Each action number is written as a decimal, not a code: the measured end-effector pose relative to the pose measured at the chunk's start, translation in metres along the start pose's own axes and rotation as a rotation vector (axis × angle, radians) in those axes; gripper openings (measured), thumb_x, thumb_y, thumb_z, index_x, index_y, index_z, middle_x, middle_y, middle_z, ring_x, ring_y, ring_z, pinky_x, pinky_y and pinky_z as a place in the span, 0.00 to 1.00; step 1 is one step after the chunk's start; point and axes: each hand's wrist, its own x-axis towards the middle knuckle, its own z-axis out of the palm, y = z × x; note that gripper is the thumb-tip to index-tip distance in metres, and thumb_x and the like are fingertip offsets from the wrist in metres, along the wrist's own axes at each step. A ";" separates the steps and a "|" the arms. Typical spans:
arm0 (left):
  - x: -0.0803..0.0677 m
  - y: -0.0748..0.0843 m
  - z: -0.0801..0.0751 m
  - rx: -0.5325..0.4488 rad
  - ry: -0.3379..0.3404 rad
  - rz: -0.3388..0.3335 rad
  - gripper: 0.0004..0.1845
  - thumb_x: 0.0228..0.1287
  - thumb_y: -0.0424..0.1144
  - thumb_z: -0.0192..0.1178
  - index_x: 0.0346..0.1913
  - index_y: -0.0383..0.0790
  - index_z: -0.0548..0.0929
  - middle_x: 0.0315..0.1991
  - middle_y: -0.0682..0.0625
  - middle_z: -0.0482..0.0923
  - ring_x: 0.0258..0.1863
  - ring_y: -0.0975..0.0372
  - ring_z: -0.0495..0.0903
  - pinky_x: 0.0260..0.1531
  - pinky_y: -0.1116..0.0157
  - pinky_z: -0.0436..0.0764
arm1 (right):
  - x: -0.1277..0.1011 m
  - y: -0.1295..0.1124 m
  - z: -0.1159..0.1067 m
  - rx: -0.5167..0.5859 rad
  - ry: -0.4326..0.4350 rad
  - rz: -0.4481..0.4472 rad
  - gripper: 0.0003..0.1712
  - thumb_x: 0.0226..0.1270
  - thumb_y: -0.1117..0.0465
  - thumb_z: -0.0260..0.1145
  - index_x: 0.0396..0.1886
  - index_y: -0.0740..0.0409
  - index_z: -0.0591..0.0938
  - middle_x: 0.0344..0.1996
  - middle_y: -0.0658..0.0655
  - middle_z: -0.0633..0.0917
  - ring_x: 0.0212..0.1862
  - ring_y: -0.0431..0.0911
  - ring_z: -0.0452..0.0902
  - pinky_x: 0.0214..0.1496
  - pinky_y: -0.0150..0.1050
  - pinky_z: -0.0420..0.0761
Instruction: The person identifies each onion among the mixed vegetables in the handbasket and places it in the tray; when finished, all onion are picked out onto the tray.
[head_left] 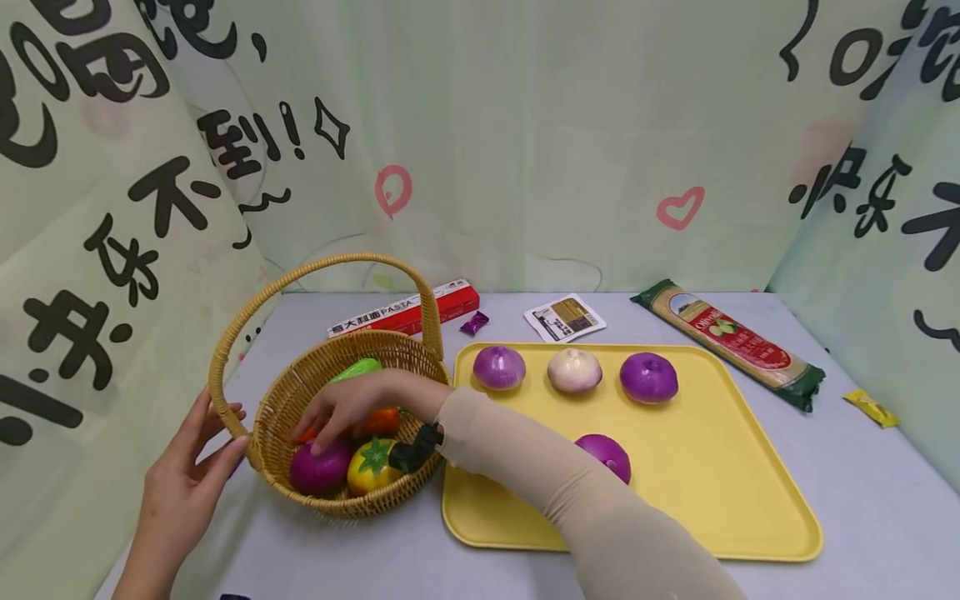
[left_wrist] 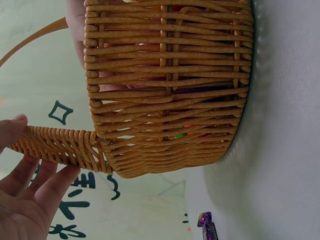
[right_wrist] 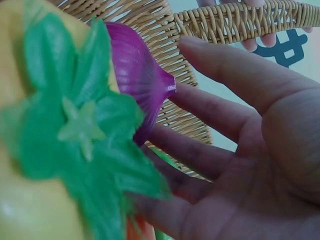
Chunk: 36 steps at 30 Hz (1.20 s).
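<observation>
A wicker basket stands at the left of the table, its arched handle rising above it. My left hand grips the base of the handle, thumb on one side and fingers on the other. Inside the basket, my right hand reaches down to a purple onion. In the right wrist view its fingers touch the onion while the thumb stays apart. Beside the onion sits a yellow fruit with a green leafy top. Orange and green pieces lie partly hidden behind the hand.
A yellow tray right of the basket bears purple onions and a white onion; my right sleeve crosses it. Behind are a red pasta box, a purple candy, a white packet, a pasta bag; a yellow sachet lies right.
</observation>
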 end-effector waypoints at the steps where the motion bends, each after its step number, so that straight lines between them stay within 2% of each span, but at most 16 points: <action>1: 0.000 0.000 0.000 -0.004 0.000 0.005 0.44 0.56 0.22 0.61 0.72 0.55 0.57 0.49 0.77 0.70 0.49 0.89 0.70 0.38 0.89 0.73 | 0.000 0.000 0.000 -0.020 -0.009 -0.004 0.27 0.64 0.56 0.65 0.63 0.52 0.74 0.57 0.48 0.79 0.49 0.35 0.75 0.46 0.27 0.81; 4: 0.000 0.000 0.000 -0.005 0.002 0.009 0.44 0.56 0.22 0.61 0.72 0.54 0.58 0.48 0.78 0.69 0.49 0.89 0.70 0.38 0.89 0.73 | 0.001 -0.002 0.002 -0.129 -0.032 -0.002 0.30 0.62 0.55 0.67 0.64 0.50 0.72 0.57 0.46 0.77 0.52 0.34 0.73 0.50 0.23 0.76; 7: 0.000 0.000 0.000 0.007 -0.003 -0.005 0.43 0.57 0.24 0.61 0.72 0.56 0.57 0.48 0.79 0.69 0.49 0.89 0.69 0.38 0.90 0.73 | 0.003 -0.003 0.004 -0.219 -0.040 0.042 0.34 0.59 0.54 0.69 0.66 0.45 0.70 0.59 0.45 0.75 0.54 0.34 0.71 0.51 0.22 0.73; 9: 0.000 0.000 0.000 0.023 -0.007 -0.017 0.43 0.58 0.25 0.61 0.72 0.58 0.57 0.48 0.79 0.68 0.49 0.90 0.68 0.38 0.90 0.73 | 0.004 -0.003 0.005 -0.239 -0.046 0.072 0.36 0.58 0.53 0.70 0.67 0.44 0.69 0.60 0.45 0.74 0.55 0.34 0.71 0.52 0.22 0.73; 13: -0.001 0.001 0.000 0.030 -0.010 -0.030 0.43 0.58 0.25 0.61 0.72 0.59 0.56 0.48 0.80 0.68 0.49 0.90 0.68 0.38 0.90 0.73 | 0.007 -0.003 0.008 -0.233 -0.061 0.090 0.37 0.57 0.53 0.70 0.67 0.41 0.68 0.61 0.45 0.72 0.56 0.34 0.69 0.53 0.23 0.73; 17: 0.000 0.001 0.000 0.009 -0.002 -0.010 0.44 0.56 0.23 0.61 0.72 0.56 0.57 0.48 0.78 0.69 0.49 0.89 0.69 0.38 0.89 0.73 | 0.009 -0.003 0.009 -0.210 -0.079 0.087 0.38 0.57 0.54 0.71 0.67 0.39 0.68 0.61 0.45 0.71 0.56 0.34 0.68 0.53 0.23 0.72; 26: 0.002 0.001 0.000 0.011 -0.004 -0.001 0.44 0.57 0.23 0.62 0.72 0.56 0.58 0.48 0.78 0.69 0.49 0.89 0.68 0.38 0.90 0.72 | 0.007 -0.006 0.009 -0.148 -0.069 0.069 0.37 0.53 0.57 0.73 0.64 0.41 0.72 0.58 0.44 0.73 0.55 0.34 0.68 0.52 0.24 0.73; 31: 0.002 0.002 0.000 0.024 -0.013 -0.025 0.43 0.58 0.26 0.61 0.72 0.59 0.56 0.48 0.79 0.68 0.49 0.90 0.68 0.37 0.90 0.73 | 0.008 -0.006 0.007 -0.169 -0.065 0.033 0.35 0.54 0.57 0.72 0.64 0.40 0.72 0.56 0.43 0.74 0.54 0.34 0.68 0.51 0.24 0.73; 36: 0.001 0.001 0.000 0.009 -0.013 -0.019 0.43 0.58 0.24 0.61 0.73 0.57 0.56 0.48 0.77 0.69 0.49 0.89 0.69 0.37 0.89 0.74 | 0.006 -0.007 0.003 -0.166 -0.064 -0.017 0.33 0.56 0.58 0.71 0.64 0.43 0.73 0.53 0.45 0.75 0.51 0.35 0.71 0.49 0.24 0.76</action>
